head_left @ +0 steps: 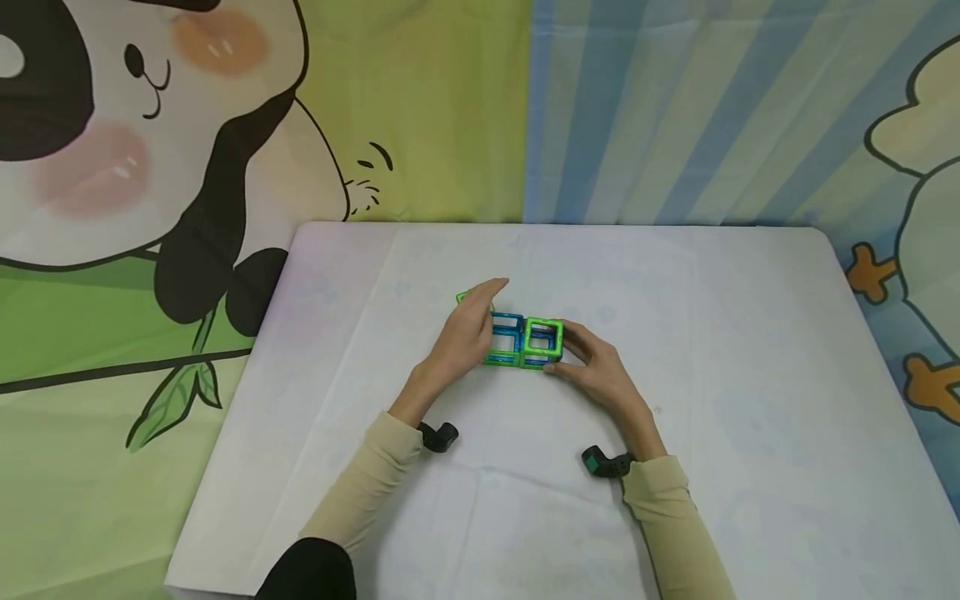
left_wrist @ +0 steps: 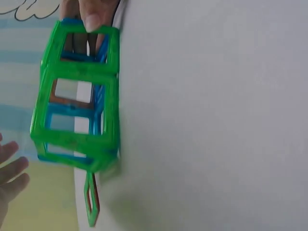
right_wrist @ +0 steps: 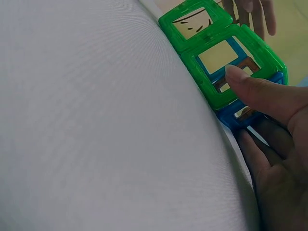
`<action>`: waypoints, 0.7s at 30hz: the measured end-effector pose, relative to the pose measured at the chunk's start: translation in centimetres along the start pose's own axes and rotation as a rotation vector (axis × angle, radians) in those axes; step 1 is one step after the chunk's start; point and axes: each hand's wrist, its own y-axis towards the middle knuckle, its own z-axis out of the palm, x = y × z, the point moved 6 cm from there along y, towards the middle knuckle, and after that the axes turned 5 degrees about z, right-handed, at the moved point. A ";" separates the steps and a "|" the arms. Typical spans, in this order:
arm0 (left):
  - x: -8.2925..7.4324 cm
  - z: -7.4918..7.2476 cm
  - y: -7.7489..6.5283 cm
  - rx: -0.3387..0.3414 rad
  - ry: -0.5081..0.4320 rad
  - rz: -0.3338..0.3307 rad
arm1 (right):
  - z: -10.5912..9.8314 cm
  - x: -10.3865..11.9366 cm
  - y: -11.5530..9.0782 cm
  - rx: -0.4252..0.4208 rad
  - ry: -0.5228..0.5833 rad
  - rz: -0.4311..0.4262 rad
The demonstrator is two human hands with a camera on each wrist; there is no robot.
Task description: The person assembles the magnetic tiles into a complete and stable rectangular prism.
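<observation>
A box-like build of magnetic tiles [head_left: 522, 360] stands on the white tabletop, made of green and blue open square frames. An orange-brown frame [left_wrist: 72, 102] shows through its windows. My right hand [head_left: 596, 367] grips the build's right end, thumb on a green tile [right_wrist: 207, 39] and fingers round the far side. My left hand [head_left: 465, 333] is beside the left end, its fingers extended and apart from the tiles in the left wrist view. From that end sticks out a thin green tile [left_wrist: 88, 207], partly hidden behind the left hand in the head view.
The white table [head_left: 750, 358] spreads out on all sides of the build. Behind it hangs a printed cloth [head_left: 450, 108] with a cartoon panda and stripes. A dark wrist camera [head_left: 440, 437] sits on the left wrist, and another camera [head_left: 606, 462] on the right.
</observation>
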 end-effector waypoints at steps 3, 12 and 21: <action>1.5 -0.4 0.0 -0.008 -0.006 -0.084 | 0.0 0.1 0.0 -0.002 -0.006 0.008; 4.9 0.2 0.1 0.106 0.044 -0.206 | 0.0 -0.1 -0.1 0.000 0.003 -0.002; 6.6 1.4 0.1 0.197 0.118 -0.226 | -0.1 -0.4 -0.1 -0.002 0.005 -0.002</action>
